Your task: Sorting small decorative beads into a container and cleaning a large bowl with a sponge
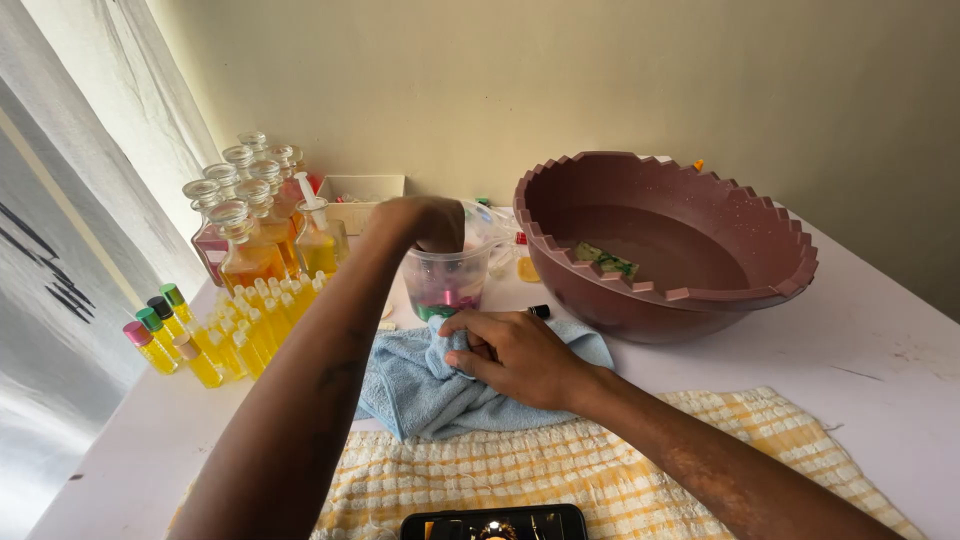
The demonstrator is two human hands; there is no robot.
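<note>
My left hand (418,222) reaches down into a clear plastic cup (446,284) that holds small pink and green items; its fingers are hidden inside the cup. My right hand (512,355) rests on a light blue towel (420,385) and pinches a fold of it, just in front of the cup. A small black cap (539,311) lies beside the right hand's fingertips.
A big maroon basin (665,240) with a green-and-yellow sponge (605,260) stands at the right. Glass stoppered bottles (245,225) and several small yellow vials (225,335) crowd the left. A yellow checked cloth (560,470) and a phone (495,523) lie near me. A white box (358,196) sits by the wall.
</note>
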